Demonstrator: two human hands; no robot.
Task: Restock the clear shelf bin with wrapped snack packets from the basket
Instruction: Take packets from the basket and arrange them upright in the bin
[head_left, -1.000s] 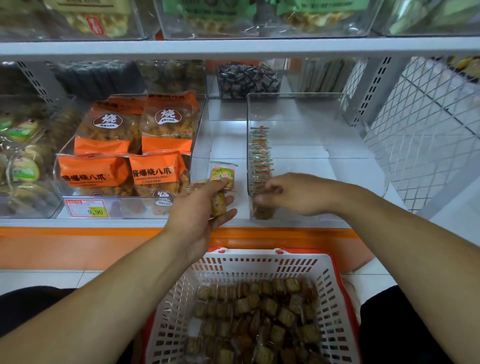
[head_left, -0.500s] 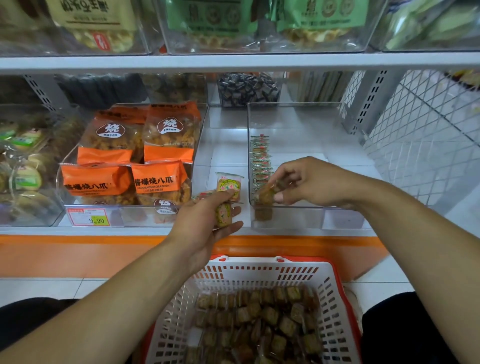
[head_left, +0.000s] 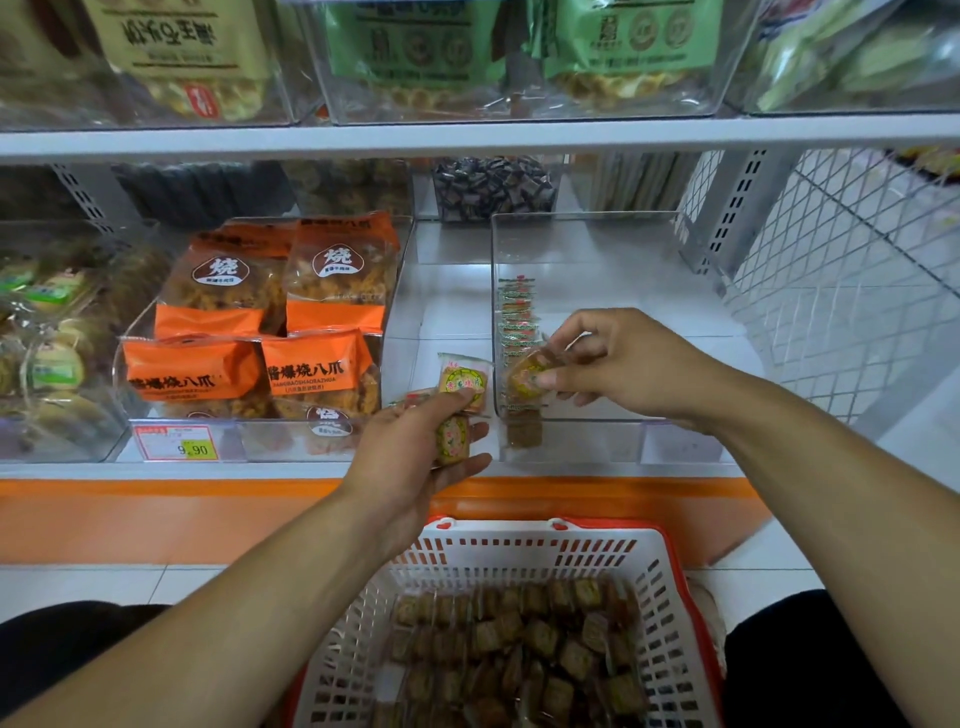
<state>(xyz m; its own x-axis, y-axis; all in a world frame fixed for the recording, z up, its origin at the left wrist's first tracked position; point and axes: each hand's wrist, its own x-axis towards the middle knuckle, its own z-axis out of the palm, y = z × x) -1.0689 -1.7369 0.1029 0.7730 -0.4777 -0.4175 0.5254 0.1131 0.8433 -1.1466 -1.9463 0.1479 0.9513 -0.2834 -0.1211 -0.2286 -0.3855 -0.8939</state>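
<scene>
A clear shelf bin (head_left: 613, 234) stands on the lower shelf with a row of wrapped snack packets (head_left: 515, 317) lined up along its left wall. My right hand (head_left: 623, 364) reaches into the bin and pinches one packet (head_left: 525, 378) at the near end of that row. My left hand (head_left: 415, 457) hovers in front of the shelf, left of the bin, gripping a few more packets (head_left: 461, 382) between thumb and fingers. Below, a white basket with a red rim (head_left: 519, 551) holds several brown wrapped packets (head_left: 519, 639).
Orange snack bags (head_left: 270, 332) fill the clear bin to the left, with a 9.90 price tag (head_left: 179, 442) on its front. A white mesh panel (head_left: 852, 291) closes the shelf's right side. A shelf board (head_left: 467, 137) with bagged goods hangs overhead.
My right hand has risen from the bin's front corner and now holds a packet over the near end of the row. My left hand has stayed put with its packets.
</scene>
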